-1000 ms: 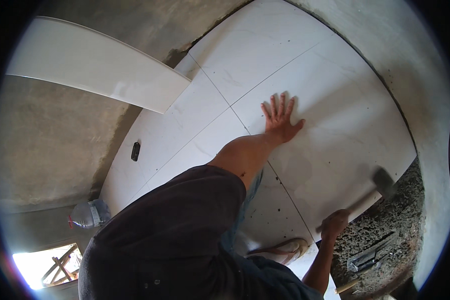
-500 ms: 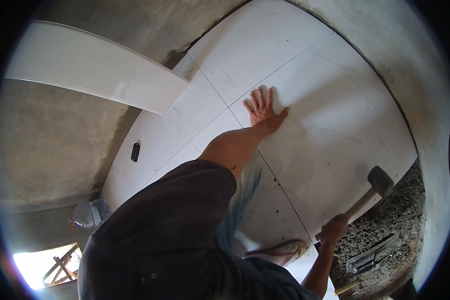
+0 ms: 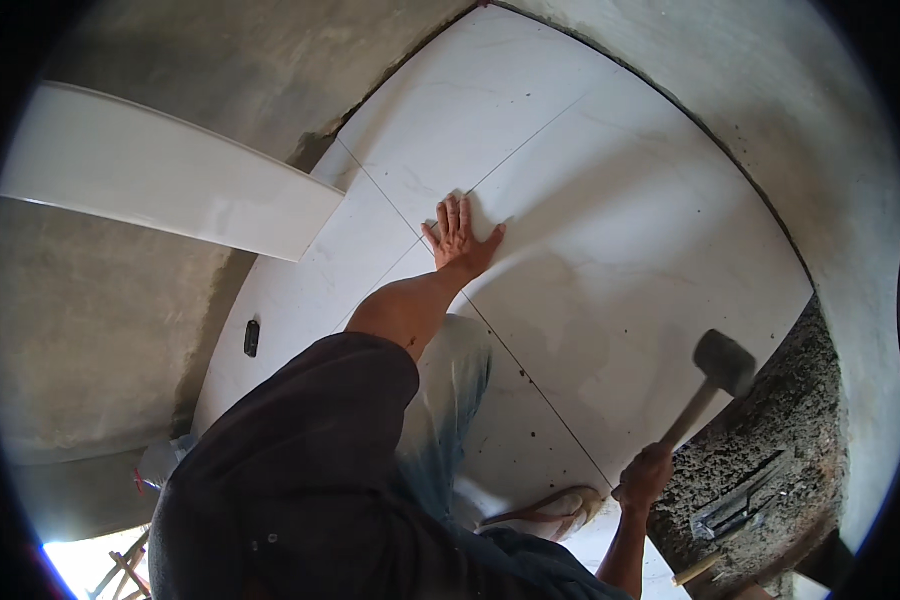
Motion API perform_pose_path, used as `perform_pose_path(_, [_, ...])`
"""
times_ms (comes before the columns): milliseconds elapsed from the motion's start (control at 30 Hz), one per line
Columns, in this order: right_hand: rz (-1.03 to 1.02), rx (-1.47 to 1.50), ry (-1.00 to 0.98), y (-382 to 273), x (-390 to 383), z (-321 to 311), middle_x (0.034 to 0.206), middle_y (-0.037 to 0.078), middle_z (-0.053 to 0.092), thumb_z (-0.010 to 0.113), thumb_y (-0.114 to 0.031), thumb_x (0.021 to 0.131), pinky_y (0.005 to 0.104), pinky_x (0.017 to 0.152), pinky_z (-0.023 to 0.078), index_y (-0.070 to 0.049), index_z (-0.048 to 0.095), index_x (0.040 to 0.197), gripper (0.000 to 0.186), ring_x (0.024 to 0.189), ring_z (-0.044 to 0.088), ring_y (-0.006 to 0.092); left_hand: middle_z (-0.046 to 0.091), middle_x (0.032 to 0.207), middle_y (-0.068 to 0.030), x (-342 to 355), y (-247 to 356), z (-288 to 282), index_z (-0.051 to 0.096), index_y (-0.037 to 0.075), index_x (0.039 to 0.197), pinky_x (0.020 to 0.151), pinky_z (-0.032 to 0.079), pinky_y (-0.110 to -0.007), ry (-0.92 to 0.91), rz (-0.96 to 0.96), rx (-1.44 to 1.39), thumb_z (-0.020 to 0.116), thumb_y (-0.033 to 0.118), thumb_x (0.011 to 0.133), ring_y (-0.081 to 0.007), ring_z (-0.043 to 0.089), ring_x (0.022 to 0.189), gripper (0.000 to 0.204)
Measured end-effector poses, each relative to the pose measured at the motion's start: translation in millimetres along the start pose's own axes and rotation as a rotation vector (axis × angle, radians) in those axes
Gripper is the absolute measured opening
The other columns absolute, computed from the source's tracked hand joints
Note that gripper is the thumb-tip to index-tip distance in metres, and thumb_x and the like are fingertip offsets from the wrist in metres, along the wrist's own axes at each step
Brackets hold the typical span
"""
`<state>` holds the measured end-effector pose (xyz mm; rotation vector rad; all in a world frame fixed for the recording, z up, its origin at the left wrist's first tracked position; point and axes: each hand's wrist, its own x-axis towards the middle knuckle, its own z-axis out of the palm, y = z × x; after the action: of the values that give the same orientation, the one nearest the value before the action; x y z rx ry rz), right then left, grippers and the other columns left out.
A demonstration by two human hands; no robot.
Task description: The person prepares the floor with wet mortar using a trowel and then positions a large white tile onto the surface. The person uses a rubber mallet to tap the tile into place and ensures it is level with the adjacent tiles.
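Observation:
My left hand [image 3: 460, 238] lies spread on the white marbled tiles [image 3: 620, 200], over a grout line near where the joints cross. My right hand [image 3: 646, 470] grips the wooden handle of a mallet with a dark head [image 3: 723, 362], held above the tile edge at lower right. Beside that edge is a bed of grey, crumbly mortar [image 3: 800, 380], with metal tools [image 3: 730, 510] and a wooden handle [image 3: 697, 568] on it. My jeans-clad leg and sandalled foot [image 3: 545, 512] are on the tiles between my hands.
Concrete walls [image 3: 830, 170] border the tiles. A long white panel [image 3: 160, 170] juts over them at upper left. A small black object [image 3: 252, 338] lies at left. A plastic jug [image 3: 160, 460] stands behind my body, near a bright opening with wooden pieces [image 3: 125, 570].
My left hand has shifted leftward along the tile, still spread. The mallet in my right hand has swung slightly leftward and its head is clearer. The view has turned a little.

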<state>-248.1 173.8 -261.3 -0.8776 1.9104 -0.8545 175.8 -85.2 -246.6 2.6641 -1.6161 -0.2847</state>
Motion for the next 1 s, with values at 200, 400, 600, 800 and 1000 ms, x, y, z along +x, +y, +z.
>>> perform_pose_path(200, [0.424,0.283,-0.086,-9.3,-26.0,5.4,0.058,0.005,0.042,0.034,-0.036,0.101,0.0382,0.057,0.042,-0.003,0.041,0.075,0.043,0.053,0.044,0.0216,0.008,0.159,-0.0104,-5.1,-35.8,14.7,0.011,0.007,0.152,0.119,0.0,-0.043,0.007,0.137,-0.001,0.05,0.06,0.086,-0.0238,0.002,0.148,0.093])
perform_pose_path(400, [0.429,0.299,-0.219,-23.6,-36.5,-2.4,0.055,0.003,0.04,0.031,-0.046,0.102,0.0401,0.046,0.039,-0.004,0.046,0.073,0.054,0.048,0.046,0.022,0.011,0.159,-0.0117,-18.6,-61.1,5.1,0.013,0.007,0.152,0.119,0.002,-0.043,-0.017,0.106,0.038,0.053,0.054,0.087,-0.0255,0.004,0.147,0.09])
perform_pose_path(600, [-0.074,-0.033,0.269,-21.8,-29.2,8.4,0.048,0.007,0.043,0.024,-0.048,0.102,0.0372,0.044,0.038,-0.005,0.044,0.063,0.062,0.041,0.042,0.0233,0.011,0.159,-0.0108,-26.0,-72.0,4.9,0.013,0.008,0.152,0.119,0.002,-0.045,0.01,0.095,0.006,0.05,0.056,0.087,-0.0258,0.004,0.147,0.089])
perform_pose_path(800, [-0.036,0.077,0.128,20.1,-2.0,-3.9,0.05,0.0,0.038,0.032,-0.056,0.099,0.028,0.041,0.036,-0.009,0.046,0.074,0.055,0.042,0.044,0.0117,0.012,0.158,-0.0135,-25.9,-75.3,14.3,0.017,0.006,0.151,0.117,0.004,-0.051,0.037,0.142,-0.026,0.052,0.048,0.089,-0.0286,0.005,0.147,0.082])
perform_pose_path(1000, [0.137,0.214,0.058,-89.2,35.1,-23.5,0.053,0.001,0.04,0.032,-0.049,0.101,0.0311,0.039,0.035,-0.008,0.044,0.07,0.053,0.042,0.039,0.0144,0.001,0.16,-0.0121,38.3,21.8,31.7,0.01,0.008,0.152,0.111,-0.003,-0.063,0.025,0.092,0.07,0.042,0.06,0.089,-0.0372,-0.002,0.146,0.088])
